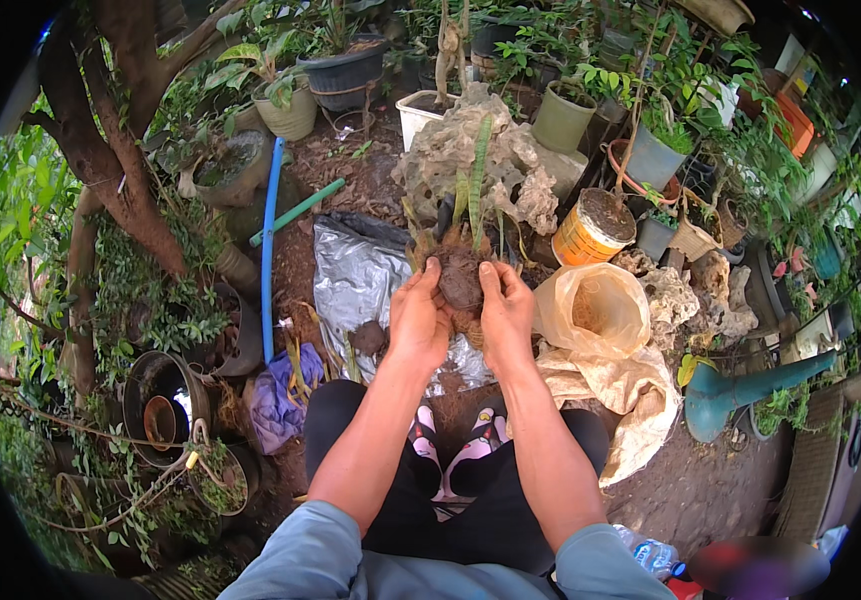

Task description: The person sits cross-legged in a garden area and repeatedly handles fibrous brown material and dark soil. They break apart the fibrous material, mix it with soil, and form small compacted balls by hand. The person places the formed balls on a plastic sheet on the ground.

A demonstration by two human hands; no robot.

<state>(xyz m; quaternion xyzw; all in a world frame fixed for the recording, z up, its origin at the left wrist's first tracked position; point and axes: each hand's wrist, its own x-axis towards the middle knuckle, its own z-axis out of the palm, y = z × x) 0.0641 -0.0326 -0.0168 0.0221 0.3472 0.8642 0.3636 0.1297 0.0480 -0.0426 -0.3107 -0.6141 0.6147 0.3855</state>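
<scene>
My left hand (420, 315) and my right hand (505, 311) hold a dark, rounded clump of soil and roots (462, 279) between them, with fingers and thumbs on its two sides. Brown fibre shows around the clump. Just beyond it, upright green snake plant leaves (480, 176) rise in front of a rough rock (445, 150); whether they join the clump cannot be told. Under and left of my hands lies a silver plastic sheet (351, 274) with a dark patch of soil on it. A translucent plastic bag (594, 309) with brown fibre inside stands open to the right.
A blue pipe (271, 247) and a green pipe (299, 212) lie at the left, near a purple bag (288, 390). An orange and white bucket (593, 229) stands right of the rock. A woven sack (625, 405) and a teal watering can (715, 401) are at the right.
</scene>
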